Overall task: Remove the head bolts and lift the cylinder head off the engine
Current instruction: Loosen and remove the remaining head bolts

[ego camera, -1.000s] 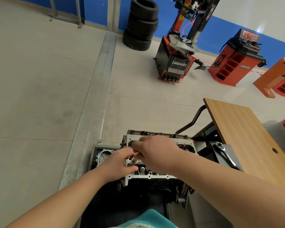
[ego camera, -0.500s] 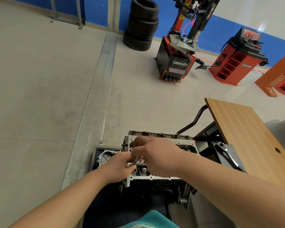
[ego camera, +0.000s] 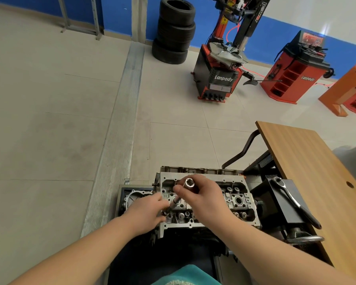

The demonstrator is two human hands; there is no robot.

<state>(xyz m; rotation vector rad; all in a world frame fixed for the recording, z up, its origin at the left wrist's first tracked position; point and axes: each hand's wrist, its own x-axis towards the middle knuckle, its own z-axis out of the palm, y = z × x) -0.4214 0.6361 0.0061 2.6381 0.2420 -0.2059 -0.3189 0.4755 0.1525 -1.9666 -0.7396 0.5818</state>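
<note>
The grey cylinder head [ego camera: 237, 200] sits on the engine block on a low black stand, straight below me. My right hand [ego camera: 201, 197] holds a chrome socket [ego camera: 189, 183] above the head's left part, its open end facing up. My left hand [ego camera: 147, 212] pinches a long head bolt [ego camera: 174, 203] that leans out of the head. Both hands hide the holes beneath them.
A ratchet wrench [ego camera: 292, 200] lies on a black box [ego camera: 275, 210] right of the engine. A wooden table [ego camera: 308, 167] stands further right. A gasket plate [ego camera: 132, 197] lies left of the head. Tyres [ego camera: 176, 31] and red tyre machines [ego camera: 224, 58] stand far back.
My right hand has lifted and turned, so the socket's open end now shows. My left hand has drawn the bolt up out of the head.
</note>
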